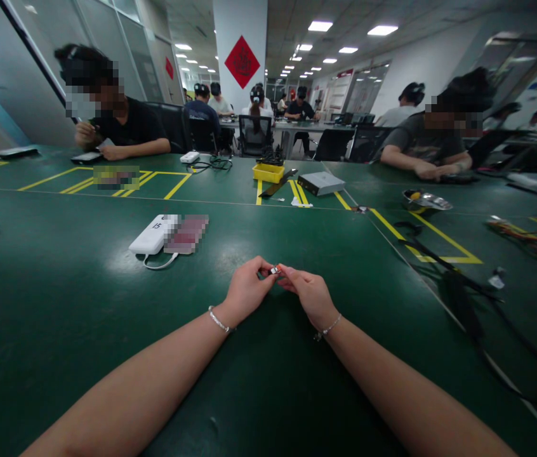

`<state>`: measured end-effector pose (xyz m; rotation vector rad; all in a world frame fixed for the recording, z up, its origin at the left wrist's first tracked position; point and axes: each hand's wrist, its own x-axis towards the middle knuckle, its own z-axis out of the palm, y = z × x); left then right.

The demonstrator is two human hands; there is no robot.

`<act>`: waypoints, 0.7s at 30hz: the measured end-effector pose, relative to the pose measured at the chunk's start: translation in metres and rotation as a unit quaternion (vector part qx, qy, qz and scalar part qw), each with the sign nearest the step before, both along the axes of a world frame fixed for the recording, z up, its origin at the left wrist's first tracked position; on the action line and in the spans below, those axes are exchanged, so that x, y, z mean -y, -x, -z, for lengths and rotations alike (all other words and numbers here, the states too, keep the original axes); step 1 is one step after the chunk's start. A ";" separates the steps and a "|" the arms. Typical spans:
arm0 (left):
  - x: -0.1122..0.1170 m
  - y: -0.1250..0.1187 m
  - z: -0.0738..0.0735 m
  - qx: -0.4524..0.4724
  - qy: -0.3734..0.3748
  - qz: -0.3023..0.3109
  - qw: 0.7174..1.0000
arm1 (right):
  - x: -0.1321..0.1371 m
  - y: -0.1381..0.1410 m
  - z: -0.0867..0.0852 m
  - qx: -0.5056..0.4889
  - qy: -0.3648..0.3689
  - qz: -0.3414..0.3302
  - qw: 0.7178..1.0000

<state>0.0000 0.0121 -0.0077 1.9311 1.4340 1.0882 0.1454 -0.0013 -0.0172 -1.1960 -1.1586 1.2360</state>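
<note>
My left hand point(248, 289) and my right hand point(310, 293) meet in front of me just above the green table point(59, 304). Both pinch a tiny silver and red part point(275, 270) between their fingertips. The part is too small to name. Each wrist wears a thin bracelet. Both forearms stretch in from the bottom edge.
A white power bank point(154, 235) with a cable lies to the left front. A yellow bin point(268, 172), a grey box point(320, 183) and a dark flat bar sit further back. Black cables point(459, 285) run along the right. Other people sit at the far side and behind.
</note>
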 end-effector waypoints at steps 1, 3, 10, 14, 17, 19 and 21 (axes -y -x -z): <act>0.000 0.000 0.000 -0.003 -0.002 0.000 1.000 | 0.000 0.000 0.000 -0.002 0.000 0.000 1.000; 0.001 0.000 0.000 -0.008 -0.006 0.002 1.000 | 0.001 0.000 -0.001 -0.003 -0.001 0.001 1.000; 0.001 0.001 -0.002 -0.014 -0.002 0.002 1.000 | 0.001 0.000 -0.001 -0.001 0.004 -0.003 1.000; 0.001 0.001 -0.001 -0.017 -0.006 0.001 1.000 | 0.000 -0.001 0.000 -0.010 0.002 -0.006 1.000; 0.001 0.001 0.001 -0.020 -0.011 0.003 1.000 | 0.000 0.000 0.000 -0.023 0.007 -0.005 1.000; 0.000 0.001 0.002 -0.026 -0.016 0.005 1.000 | 0.000 0.000 -0.001 -0.033 0.007 0.001 0.999; -0.001 0.000 0.003 -0.033 -0.017 0.008 0.999 | 0.001 0.001 -0.003 -0.032 -0.001 0.014 0.999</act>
